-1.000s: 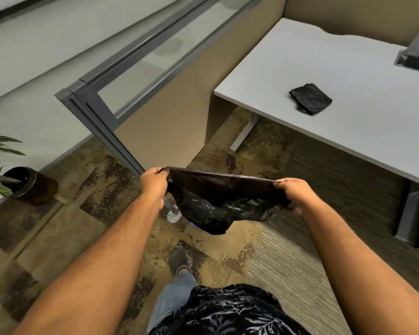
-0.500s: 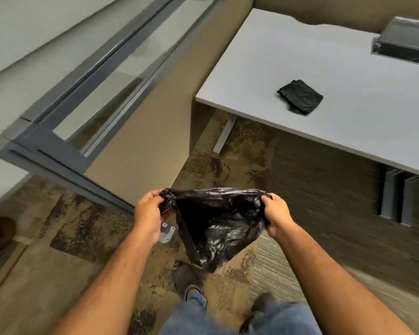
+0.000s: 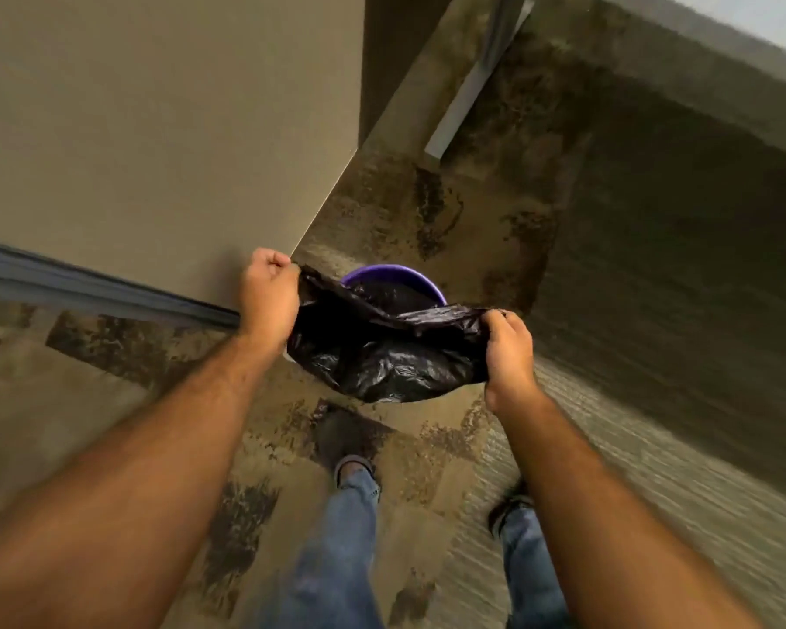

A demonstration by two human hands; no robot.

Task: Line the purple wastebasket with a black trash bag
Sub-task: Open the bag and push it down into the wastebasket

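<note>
The left hand [image 3: 268, 292] and the right hand [image 3: 509, 351] are each pinching one side of the black trash bag [image 3: 382, 356] at its mouth, fingers curled shut on the film, and are holding it stretched between them. The bag's body is sagging below that line in a crumpled pouch. The purple wastebasket [image 3: 398, 274] is standing on the floor just beyond and beneath the bag, between the two hands; only the far arc of its rim is showing, the rest being hidden by the plastic. The stretched mouth is running left to right across the basket's opening, and the left hand looks slightly nearer the rim. Whether any of the bag is already inside the basket cannot be told. The coming move is probably a lowering and a spreading of the mouth over the rim. The patterned carpet [image 3: 427, 211] is covering the floor, a tan partition panel [image 3: 164, 129] is rising at the left, and the person's shoes are planted below.
</note>
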